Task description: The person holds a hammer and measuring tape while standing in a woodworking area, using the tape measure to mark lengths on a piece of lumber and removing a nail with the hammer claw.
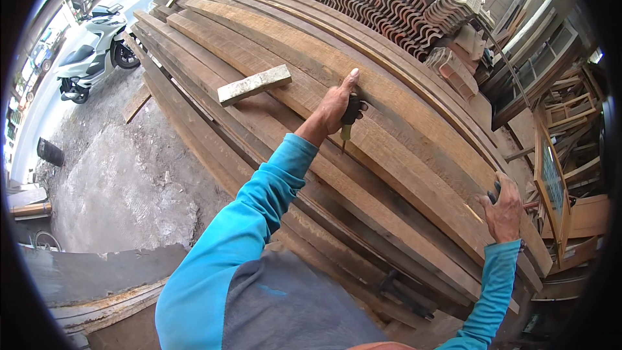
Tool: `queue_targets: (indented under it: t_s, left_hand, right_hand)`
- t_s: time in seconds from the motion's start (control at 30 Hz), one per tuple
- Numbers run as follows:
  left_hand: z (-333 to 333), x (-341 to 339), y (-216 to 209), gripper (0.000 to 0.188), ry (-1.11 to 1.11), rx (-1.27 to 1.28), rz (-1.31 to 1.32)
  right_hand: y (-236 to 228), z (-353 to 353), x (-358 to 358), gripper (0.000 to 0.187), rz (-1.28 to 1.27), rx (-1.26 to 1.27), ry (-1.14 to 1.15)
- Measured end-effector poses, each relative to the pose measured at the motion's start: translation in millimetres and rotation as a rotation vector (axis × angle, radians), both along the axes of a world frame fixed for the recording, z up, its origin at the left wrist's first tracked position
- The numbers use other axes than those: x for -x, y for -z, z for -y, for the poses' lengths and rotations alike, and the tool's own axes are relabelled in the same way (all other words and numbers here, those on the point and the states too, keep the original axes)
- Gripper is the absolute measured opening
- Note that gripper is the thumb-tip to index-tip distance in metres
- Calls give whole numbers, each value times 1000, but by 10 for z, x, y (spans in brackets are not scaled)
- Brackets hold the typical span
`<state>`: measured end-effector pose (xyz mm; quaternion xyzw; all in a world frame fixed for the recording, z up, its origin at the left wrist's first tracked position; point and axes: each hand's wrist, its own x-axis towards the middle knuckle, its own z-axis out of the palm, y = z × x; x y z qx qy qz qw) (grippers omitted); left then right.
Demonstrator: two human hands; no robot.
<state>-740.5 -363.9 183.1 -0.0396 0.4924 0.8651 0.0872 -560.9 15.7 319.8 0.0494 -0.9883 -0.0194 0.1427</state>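
My left hand [337, 107] is closed around a screwdriver [346, 132] with a black and yellowish handle. Its thin shaft points down toward me, and the thumb is stretched along the top plank. Under this hand lies a stack of long brown wooden planks [402, 97]. At the stack's right end, my right hand [504, 210] curls its fingers around a small dark thing that I cannot make out. Something thin and red sticks out beside that hand. A short pale yellow strip [473, 213] shows on the plank close to its thumb.
A short pale block [254, 85] lies across the planks left of my left hand. Curved roof tiles [369, 10] are piled behind the stack. Wooden frames [551, 175] lean at the right. A white scooter [94, 55] stands at the far left, near a black bucket [50, 151].
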Motion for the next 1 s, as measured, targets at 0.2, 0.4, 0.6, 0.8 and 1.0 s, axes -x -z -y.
queue_targets:
  t_s: [0.2, 0.4, 0.6, 0.8, 1.0]
  left_hand:
    - [188, -411, -179, 73, 466, 343, -40]
    - [834, -1454, -258, 66, 593, 356, -36]
    - [1177, -2088, 319, 68, 576, 205, 200]
    - [1202, -2406, 670, 57, 819, 176, 445]
    - [1314, -2496, 864, 63, 997, 522, 462]
  right_hand:
    - [621, -402, 476, 59, 70, 87, 97]
    - [647, -50, 541, 52, 229, 286, 32]
    - [467, 562, -16, 46, 248, 320, -61]
    - [182, 959, -824, 37, 261, 692, -140]
    - [426, 1602, -1158, 34, 514, 996, -129]
